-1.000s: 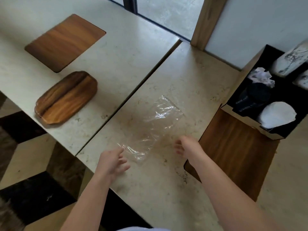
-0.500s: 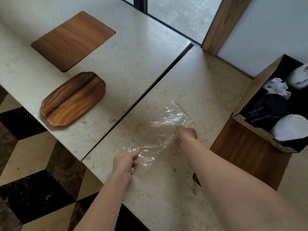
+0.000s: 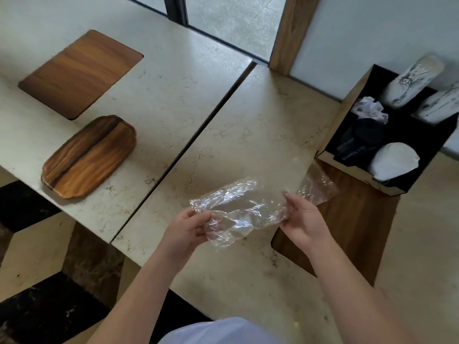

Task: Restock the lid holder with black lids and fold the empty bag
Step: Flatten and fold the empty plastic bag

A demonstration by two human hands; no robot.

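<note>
Gripping the clear bag [image 3: 244, 209] at either end, the left hand [image 3: 190, 228] and right hand [image 3: 301, 220] hold it crumpled above the table [image 3: 260, 125], near the lid holder [image 3: 357, 90] with its black lids [image 3: 361, 139].

Clear bag [image 3: 248, 209]; black lids [image 3: 360, 140]; beige marbled table [image 3: 248, 125].

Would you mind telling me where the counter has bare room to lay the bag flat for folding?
The widest bare patch is the marble between the counter seam and the lid holder, beyond the bag. The near counter between the forearms is bare too. It is crowded by the holder and by the wooden tray.
</note>
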